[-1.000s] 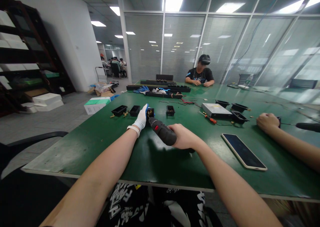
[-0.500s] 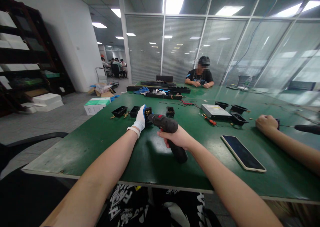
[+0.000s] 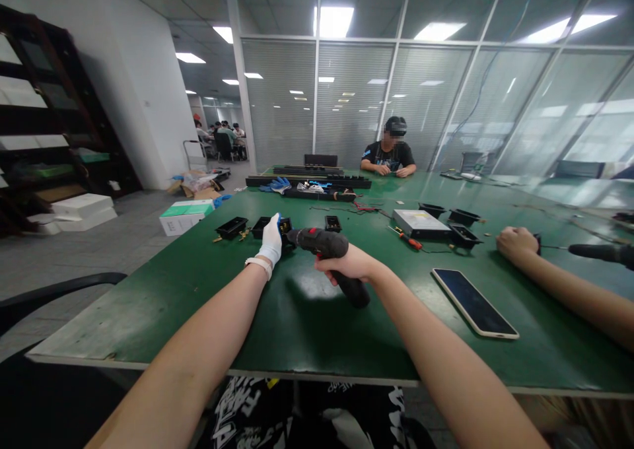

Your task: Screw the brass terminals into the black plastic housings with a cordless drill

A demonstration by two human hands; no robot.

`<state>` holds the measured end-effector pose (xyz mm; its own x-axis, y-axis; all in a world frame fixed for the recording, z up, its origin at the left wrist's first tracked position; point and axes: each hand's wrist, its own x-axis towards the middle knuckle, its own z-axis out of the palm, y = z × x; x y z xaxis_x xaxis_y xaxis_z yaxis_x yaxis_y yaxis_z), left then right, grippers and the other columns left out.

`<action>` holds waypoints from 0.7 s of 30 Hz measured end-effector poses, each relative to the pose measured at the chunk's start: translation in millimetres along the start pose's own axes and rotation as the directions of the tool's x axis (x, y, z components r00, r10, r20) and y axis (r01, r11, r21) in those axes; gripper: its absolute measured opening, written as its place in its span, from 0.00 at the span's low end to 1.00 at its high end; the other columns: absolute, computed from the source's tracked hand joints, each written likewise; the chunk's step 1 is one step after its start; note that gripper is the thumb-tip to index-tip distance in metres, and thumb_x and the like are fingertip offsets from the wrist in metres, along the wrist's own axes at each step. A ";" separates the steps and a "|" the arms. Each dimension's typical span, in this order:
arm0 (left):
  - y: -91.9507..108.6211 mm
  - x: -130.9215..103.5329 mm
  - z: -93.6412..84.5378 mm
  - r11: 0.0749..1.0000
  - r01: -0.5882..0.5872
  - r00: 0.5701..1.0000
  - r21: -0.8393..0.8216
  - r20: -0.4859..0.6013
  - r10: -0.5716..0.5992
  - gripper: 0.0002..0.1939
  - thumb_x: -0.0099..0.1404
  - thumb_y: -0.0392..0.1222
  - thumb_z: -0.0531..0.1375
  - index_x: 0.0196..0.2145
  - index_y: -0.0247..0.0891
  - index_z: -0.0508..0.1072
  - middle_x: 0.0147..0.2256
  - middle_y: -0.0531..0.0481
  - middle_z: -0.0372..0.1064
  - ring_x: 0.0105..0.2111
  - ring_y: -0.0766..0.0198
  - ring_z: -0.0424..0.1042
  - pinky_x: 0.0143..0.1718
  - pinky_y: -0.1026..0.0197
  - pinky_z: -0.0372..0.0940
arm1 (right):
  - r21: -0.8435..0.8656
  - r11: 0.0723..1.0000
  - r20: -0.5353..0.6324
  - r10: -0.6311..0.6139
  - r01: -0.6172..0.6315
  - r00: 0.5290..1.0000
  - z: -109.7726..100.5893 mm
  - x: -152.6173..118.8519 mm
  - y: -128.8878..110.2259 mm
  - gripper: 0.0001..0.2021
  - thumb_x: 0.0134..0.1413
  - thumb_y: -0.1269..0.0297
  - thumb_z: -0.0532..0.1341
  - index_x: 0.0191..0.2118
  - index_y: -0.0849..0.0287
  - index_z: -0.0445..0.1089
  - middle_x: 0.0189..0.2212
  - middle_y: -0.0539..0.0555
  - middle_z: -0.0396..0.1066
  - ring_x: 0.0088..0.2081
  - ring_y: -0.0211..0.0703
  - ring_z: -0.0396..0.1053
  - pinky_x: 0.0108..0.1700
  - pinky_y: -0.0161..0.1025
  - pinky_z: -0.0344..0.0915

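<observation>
My left hand (image 3: 272, 239), in a white glove with blue at the fingers, is closed around a small black plastic box (image 3: 286, 225) with brass-coloured parts inside. In my right hand (image 3: 352, 264) is a black cordless drill (image 3: 324, 243), gripped by its handle and pointing left. The drill's tip is at the held box; whether it touches a part inside, I cannot tell. Similar black boxes stand nearby: one box (image 3: 232, 228) at the far left, another box (image 3: 259, 227) just behind my glove, and a third box (image 3: 333, 223) behind the drill. Small brass pieces (image 3: 243, 236) lie between the left ones.
A phone (image 3: 475, 302) lies right of my arm. Beyond it are a silver-topped case (image 3: 421, 222), a screwdriver (image 3: 410, 240) and several black boxes. A co-worker's hand (image 3: 518, 243) and a power tool (image 3: 599, 253) are at right. Another person (image 3: 389, 153) sits opposite, near long black bars (image 3: 337, 181).
The whole view has shifted slightly. The held box is turned a little, so less of its inside shows. Both hands keep their grips, and the drill still points at the box.
</observation>
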<state>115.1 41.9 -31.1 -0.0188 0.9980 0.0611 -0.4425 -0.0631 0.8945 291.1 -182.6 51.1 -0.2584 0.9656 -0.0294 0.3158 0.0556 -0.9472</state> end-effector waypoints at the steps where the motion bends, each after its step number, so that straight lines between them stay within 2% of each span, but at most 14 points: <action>1: -0.9 0.6 -0.6 0.998 -0.044 0.999 0.055 -0.021 0.045 0.25 0.66 0.68 0.66 0.38 0.41 0.80 0.36 0.48 0.80 0.44 0.51 0.81 0.52 0.51 0.74 | 0.038 0.999 -0.012 0.006 -0.005 1.000 -0.5 -0.8 2.0 0.13 0.50 0.63 0.75 0.30 0.55 0.69 0.19 0.47 0.72 0.20 0.41 0.69 0.24 0.37 0.66; 5: -1.5 0.8 -2.7 0.954 -0.182 0.983 0.238 0.023 0.182 0.27 0.66 0.69 0.65 0.37 0.40 0.82 0.42 0.44 0.83 0.50 0.46 0.80 0.60 0.48 0.72 | 0.145 0.989 -0.061 0.022 -0.013 0.998 1.7 -5.0 9.3 0.12 0.50 0.59 0.74 0.30 0.56 0.71 0.20 0.48 0.72 0.19 0.39 0.68 0.22 0.36 0.66; 8: -0.7 0.6 -2.7 0.916 -0.268 0.963 0.299 0.072 0.259 0.25 0.66 0.66 0.67 0.37 0.39 0.84 0.43 0.42 0.84 0.54 0.44 0.79 0.63 0.46 0.69 | 0.192 0.981 -0.058 0.049 -0.037 0.997 3.8 -7.5 11.0 0.11 0.49 0.59 0.74 0.32 0.56 0.73 0.20 0.47 0.71 0.19 0.40 0.68 0.22 0.36 0.65; 14: -7.0 8.1 -4.3 0.920 -0.276 0.959 0.279 0.145 0.244 0.24 0.64 0.64 0.69 0.39 0.39 0.86 0.44 0.42 0.84 0.52 0.44 0.81 0.62 0.44 0.71 | 0.174 0.984 -0.065 0.045 -0.033 0.997 10.2 -10.6 4.4 0.09 0.46 0.65 0.72 0.32 0.56 0.71 0.19 0.47 0.72 0.19 0.40 0.68 0.22 0.35 0.63; 21: -12.4 18.4 -8.2 0.919 -0.282 0.956 0.275 0.159 0.246 0.19 0.63 0.61 0.70 0.33 0.42 0.82 0.39 0.43 0.83 0.48 0.44 0.81 0.58 0.45 0.73 | 0.139 0.990 -0.013 0.034 -0.032 0.999 12.5 -13.3 -0.6 0.09 0.46 0.67 0.70 0.29 0.54 0.67 0.19 0.48 0.71 0.20 0.41 0.68 0.24 0.37 0.63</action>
<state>112.9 61.1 -44.7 0.0155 0.9370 0.3489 -0.1544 -0.3426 0.9267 283.0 -198.6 48.1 -0.2353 0.9702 -0.0572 0.1938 -0.0108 -0.9810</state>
